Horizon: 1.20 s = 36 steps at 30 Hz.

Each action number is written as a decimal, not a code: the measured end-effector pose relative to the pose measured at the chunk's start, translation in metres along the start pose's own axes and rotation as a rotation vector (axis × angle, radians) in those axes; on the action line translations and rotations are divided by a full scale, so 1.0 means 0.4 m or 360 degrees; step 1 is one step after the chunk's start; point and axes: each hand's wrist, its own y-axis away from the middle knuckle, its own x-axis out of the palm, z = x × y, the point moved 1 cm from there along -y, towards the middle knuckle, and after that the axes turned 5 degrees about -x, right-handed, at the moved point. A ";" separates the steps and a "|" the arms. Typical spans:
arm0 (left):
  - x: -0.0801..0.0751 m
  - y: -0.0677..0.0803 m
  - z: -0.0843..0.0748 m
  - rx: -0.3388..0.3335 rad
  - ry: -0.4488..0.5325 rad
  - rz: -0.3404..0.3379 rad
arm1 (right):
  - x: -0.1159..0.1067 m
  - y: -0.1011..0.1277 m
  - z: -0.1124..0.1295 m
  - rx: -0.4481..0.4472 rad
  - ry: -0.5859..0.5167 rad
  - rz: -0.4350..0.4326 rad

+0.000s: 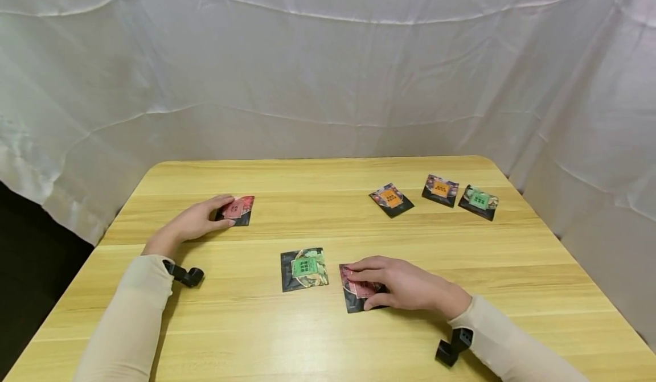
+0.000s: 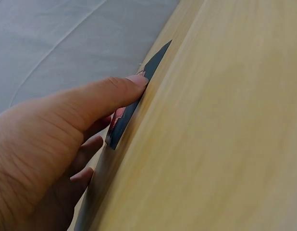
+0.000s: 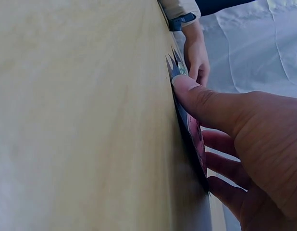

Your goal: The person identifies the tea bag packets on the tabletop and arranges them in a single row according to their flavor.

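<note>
Fingers of the right hand hide most of the red packet.

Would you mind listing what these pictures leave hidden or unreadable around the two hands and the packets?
- Head view: the right hand covers most of the near red packet.
- Head view: print on the green packet and the three far packets is too small to read.
- Left wrist view: the far red packet shows edge-on only; the left hand hides its lower part.

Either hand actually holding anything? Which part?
Neither lifts anything. Left hand touches the red packet at its left edge; right hand presses fingers on another red packet.
</note>
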 end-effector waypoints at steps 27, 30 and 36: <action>0.015 -0.005 0.014 -0.0031 0.0068 -0.0035 | -0.004 0.002 -0.014 0.0063 0.0066 0.0014; 0.017 -0.006 0.012 -0.0028 0.0065 -0.0033 | -0.005 0.002 -0.019 0.0078 0.0065 0.0028; 0.016 -0.008 0.004 0.0014 0.0055 -0.0054 | -0.008 0.001 -0.023 0.0102 0.0056 0.0038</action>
